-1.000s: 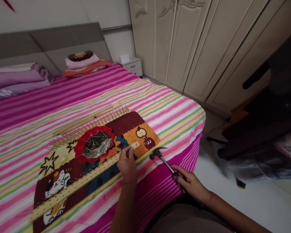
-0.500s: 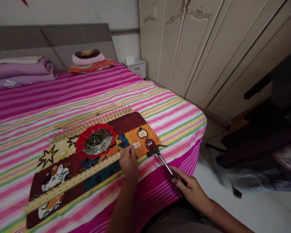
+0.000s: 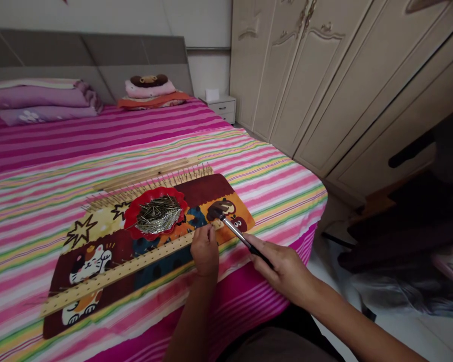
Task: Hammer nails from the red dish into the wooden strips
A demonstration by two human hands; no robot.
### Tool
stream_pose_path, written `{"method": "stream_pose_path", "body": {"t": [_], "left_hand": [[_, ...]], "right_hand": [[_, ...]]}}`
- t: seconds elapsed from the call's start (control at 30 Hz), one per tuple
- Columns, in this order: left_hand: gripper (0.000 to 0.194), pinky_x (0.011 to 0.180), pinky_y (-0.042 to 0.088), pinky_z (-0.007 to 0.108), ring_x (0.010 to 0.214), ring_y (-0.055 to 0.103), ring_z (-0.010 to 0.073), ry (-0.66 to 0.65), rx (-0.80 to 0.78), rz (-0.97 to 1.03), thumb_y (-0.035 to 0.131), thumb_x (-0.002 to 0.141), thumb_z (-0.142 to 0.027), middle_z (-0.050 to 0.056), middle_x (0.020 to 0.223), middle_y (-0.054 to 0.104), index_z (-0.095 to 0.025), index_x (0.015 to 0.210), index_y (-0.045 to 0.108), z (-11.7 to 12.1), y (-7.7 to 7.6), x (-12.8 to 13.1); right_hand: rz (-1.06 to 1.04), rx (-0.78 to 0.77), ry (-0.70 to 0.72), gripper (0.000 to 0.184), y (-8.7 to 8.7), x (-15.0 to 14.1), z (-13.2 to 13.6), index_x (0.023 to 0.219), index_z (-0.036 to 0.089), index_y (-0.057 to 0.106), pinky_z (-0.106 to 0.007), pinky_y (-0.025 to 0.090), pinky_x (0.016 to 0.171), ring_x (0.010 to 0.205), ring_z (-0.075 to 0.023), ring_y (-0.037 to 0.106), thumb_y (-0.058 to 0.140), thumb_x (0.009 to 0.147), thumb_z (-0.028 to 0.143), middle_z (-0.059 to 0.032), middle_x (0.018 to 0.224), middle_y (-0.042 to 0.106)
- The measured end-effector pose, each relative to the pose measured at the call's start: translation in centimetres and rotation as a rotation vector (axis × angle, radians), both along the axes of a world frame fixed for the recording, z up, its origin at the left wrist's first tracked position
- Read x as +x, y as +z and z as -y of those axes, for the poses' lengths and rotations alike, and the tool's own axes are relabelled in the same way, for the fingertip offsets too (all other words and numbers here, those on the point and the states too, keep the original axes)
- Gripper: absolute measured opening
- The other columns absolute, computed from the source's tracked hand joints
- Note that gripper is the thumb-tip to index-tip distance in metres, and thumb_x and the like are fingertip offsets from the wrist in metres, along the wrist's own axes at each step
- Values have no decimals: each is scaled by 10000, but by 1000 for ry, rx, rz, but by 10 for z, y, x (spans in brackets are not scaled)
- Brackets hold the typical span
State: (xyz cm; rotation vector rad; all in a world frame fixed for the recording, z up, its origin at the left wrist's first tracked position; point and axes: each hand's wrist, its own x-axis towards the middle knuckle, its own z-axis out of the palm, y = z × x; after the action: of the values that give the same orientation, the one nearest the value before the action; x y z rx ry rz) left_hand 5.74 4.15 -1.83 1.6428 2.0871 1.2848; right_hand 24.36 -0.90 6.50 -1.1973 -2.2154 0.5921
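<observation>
My right hand (image 3: 283,266) is wrapped round the black grip of a claw hammer (image 3: 236,231) with a metal shaft. Its dark head, smeared by motion, hangs over the right end of a long wooden strip (image 3: 121,274) dotted with rows of small holes. At that same end my left hand (image 3: 206,249) is closed in a pinch over the strip; what lies between the fingertips is hidden. Beyond the strip stands a red scalloped bowl (image 3: 130,226) heaped with nails (image 3: 158,213). Thin nails also stick out at the strip's left end.
Underneath lies a printed mat (image 3: 200,188) with cat and apple pictures, on a striped bedspread (image 3: 279,178). Behind the bowl, another strip bristles with upright nails (image 3: 177,178). Folded bedding (image 3: 41,100) sits by the headboard. A wardrobe (image 3: 279,75) stands at the right.
My right hand has raised the hammer and swung it left, bringing its head from beside the mat's edge to above the strip's end. My left hand stays pinched there. The view has shifted slightly.
</observation>
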Motion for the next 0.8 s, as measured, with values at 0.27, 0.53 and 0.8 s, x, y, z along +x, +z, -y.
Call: {"method": "stream_pose_path", "body": {"t": [0.27,0.53,0.8], "left_hand": [[188,749,431,298,785,577,185,25,45,18,479,846,-253,63,782,632,-185,795,647,-2,-4,1],[199,701,458,273,727,578,149,1,119,5,479,849,-275,44,794,632,-183,890,650,16,14,-13],[247,759,451,295,843,624,201,114,-316,-408,488,780,-201,72,927,700,-207,902,703,-25,74,-125]], "right_hand": [[-114,13,-46,460,3,14,20,1367,214,487,-233,566,734,820,-166,721,459,908,197,-61,1025,744],[-195,-277,-83,402,-68,42,54,1262,218,619,-311,528,902,997,-233,692,510,891,326,-70,1162,701],[-275,-464,-170,457,-114,46,53,1223,174,652,-337,494,935,1049,-260,663,558,848,417,-99,1178,687]]}}
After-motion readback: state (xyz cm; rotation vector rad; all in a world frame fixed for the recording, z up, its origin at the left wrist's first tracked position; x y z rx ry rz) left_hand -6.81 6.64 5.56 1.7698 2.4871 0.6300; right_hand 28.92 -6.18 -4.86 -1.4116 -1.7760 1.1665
